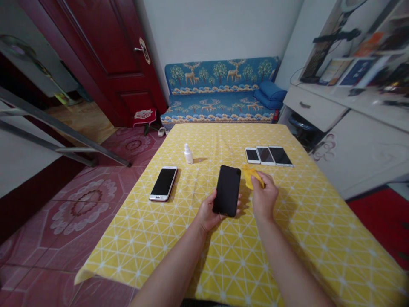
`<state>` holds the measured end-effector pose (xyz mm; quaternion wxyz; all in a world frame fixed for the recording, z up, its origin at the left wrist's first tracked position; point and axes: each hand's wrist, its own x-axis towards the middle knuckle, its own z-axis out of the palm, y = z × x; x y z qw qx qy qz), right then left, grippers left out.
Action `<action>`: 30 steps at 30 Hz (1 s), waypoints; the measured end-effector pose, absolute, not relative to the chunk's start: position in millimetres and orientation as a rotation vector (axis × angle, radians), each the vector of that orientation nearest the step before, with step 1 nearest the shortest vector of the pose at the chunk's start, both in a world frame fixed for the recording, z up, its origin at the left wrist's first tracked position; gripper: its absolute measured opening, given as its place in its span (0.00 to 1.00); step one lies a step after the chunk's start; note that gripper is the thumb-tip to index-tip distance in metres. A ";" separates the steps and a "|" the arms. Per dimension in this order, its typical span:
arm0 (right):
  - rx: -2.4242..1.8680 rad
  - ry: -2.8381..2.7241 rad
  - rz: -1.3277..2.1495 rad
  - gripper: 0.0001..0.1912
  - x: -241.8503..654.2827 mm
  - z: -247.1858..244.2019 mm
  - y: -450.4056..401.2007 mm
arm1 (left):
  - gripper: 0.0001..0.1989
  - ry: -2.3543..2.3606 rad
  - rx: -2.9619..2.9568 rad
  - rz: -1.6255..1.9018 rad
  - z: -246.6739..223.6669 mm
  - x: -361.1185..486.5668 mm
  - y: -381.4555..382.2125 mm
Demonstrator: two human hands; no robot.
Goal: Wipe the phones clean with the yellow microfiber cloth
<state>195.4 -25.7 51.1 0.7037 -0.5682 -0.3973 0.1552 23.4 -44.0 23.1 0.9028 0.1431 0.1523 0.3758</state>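
A black phone [227,191] with a dark screen facing up is gripped by my left hand [209,213], the thumb on its left edge and fingertips showing at its right edge. Just right of that phone, my right hand [266,194] pinches a yellow cloth [252,177], which does not touch the phone. A white phone [163,183] lies screen up at the left of the table. Behind it stands a small white bottle [188,154]. Three white-framed phones [253,155] lie side by side at the back right.
The table has a yellow patterned tablecloth [185,251]. Beyond its far edge is a blue sofa [220,91]. A red door [111,51] and a small stool [145,116] are at the back left. White cabinets [358,149] stand on the right.
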 end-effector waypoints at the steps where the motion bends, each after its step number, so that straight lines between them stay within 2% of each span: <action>1: -1.276 -1.036 0.253 0.09 191.1 52.5 -29.3 | 0.32 0.323 0.285 0.781 22.5 23.7 -44.0; 7: -1.213 -1.574 0.088 0.17 165.1 40.7 -49.0 | 0.20 0.500 0.152 0.846 19.3 23.9 -43.4; 11: -1.176 -1.663 0.129 0.21 161.4 32.5 -46.0 | 0.20 0.516 0.160 0.833 17.7 24.4 -43.3; 17: -1.318 -1.534 0.131 0.21 173.5 33.4 -31.2 | 0.19 0.519 0.177 0.857 14.6 28.1 -43.1; 23: -1.167 -1.761 0.119 0.24 159.9 36.1 -32.9 | 0.19 0.516 0.182 0.855 16.3 26.4 -44.2; 30: -1.209 -1.690 0.114 0.23 170.7 40.6 -23.2 | 0.20 0.502 0.249 0.855 14.7 27.2 -43.4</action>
